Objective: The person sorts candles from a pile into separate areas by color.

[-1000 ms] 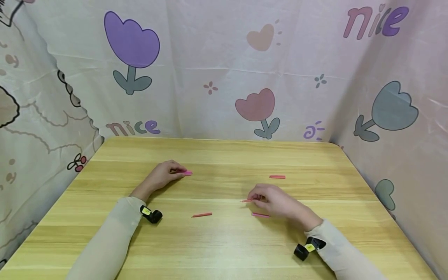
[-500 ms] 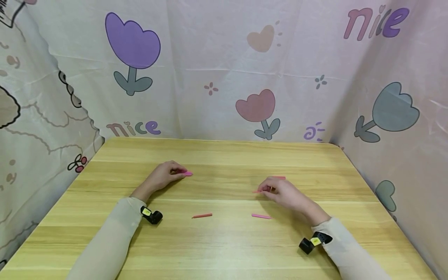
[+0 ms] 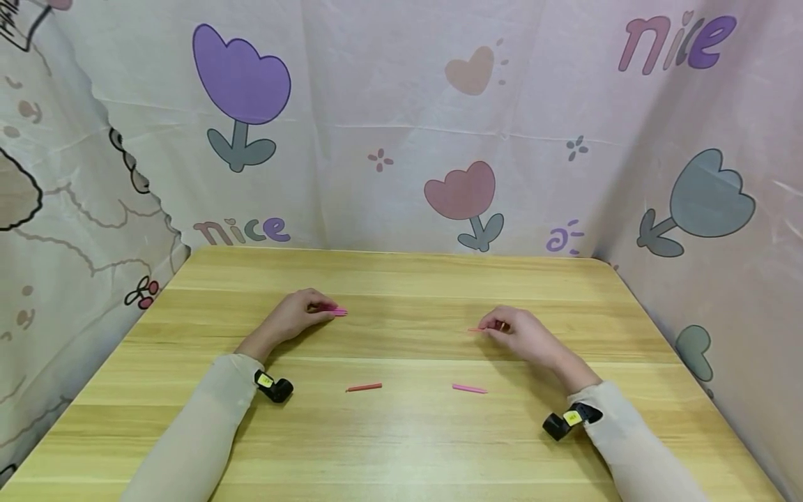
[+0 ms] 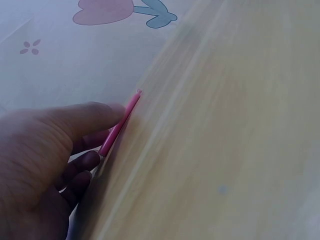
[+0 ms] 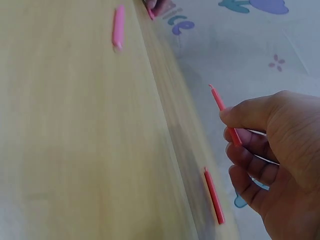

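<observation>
Beyond and left of the loose pink candle (image 3: 469, 388), the left hand (image 3: 290, 316) pinches at least one held pink candle (image 4: 120, 124), probably to steady it; I cannot tell whether there are more. Beyond and right of that landmark, the right hand (image 3: 521, 335) pinches one held red candle (image 5: 218, 100), thumb against bent fingers, seemingly leaving the wick clear. Two reds lie loose: the near red candle (image 3: 364, 387) left of the landmark, the far red candle (image 5: 214, 196) beyond it.
</observation>
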The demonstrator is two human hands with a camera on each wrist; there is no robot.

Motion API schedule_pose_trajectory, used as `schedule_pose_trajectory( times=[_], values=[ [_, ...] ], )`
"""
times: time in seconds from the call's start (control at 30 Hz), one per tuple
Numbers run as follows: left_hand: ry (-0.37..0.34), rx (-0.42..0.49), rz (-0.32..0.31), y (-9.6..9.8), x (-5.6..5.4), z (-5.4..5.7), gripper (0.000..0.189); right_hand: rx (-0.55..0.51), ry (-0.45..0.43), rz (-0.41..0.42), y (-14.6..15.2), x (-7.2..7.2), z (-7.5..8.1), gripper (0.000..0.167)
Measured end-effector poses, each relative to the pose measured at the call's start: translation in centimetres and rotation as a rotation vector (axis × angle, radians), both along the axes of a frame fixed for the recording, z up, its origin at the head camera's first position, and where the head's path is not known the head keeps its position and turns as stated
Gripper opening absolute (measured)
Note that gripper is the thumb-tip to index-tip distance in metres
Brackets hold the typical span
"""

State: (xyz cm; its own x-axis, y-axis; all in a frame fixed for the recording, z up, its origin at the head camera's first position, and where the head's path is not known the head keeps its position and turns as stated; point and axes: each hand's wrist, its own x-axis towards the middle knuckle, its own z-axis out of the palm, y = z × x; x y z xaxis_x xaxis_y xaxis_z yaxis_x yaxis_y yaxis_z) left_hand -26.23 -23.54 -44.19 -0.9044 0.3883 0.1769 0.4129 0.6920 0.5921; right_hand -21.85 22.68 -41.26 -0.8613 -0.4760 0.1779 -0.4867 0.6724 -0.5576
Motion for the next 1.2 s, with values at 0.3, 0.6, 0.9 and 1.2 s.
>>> schedule_pose_trajectory(
  times=[0.3, 0.6, 0.9, 1.2],
  values=[
    [-0.027, 0.022, 0.018, 0.1, 0.0, 0.2, 0.024, -0.005, 0.017, -0.041, 1.4, -0.8, -0.2, 0.013],
    [-0.040, 0.046, 0.009, 0.3, 0.6, 1.0, 0.027, -0.004, 0.008, -0.076, 2.3, -1.6, -0.5, 0.011],
    [0.007, 0.061, -0.048, 1.2, 1.6, 1.9, 0.021, -0.010, -0.015, -0.108, 2.8, -2.1, -0.6, 0.011],
    [0.000, 0.032, -0.095, 2.4, 2.6, 2.3, 0.023, -0.020, -0.019, -0.138, 3.3, -2.7, -1.0, 0.010]
  ],
)
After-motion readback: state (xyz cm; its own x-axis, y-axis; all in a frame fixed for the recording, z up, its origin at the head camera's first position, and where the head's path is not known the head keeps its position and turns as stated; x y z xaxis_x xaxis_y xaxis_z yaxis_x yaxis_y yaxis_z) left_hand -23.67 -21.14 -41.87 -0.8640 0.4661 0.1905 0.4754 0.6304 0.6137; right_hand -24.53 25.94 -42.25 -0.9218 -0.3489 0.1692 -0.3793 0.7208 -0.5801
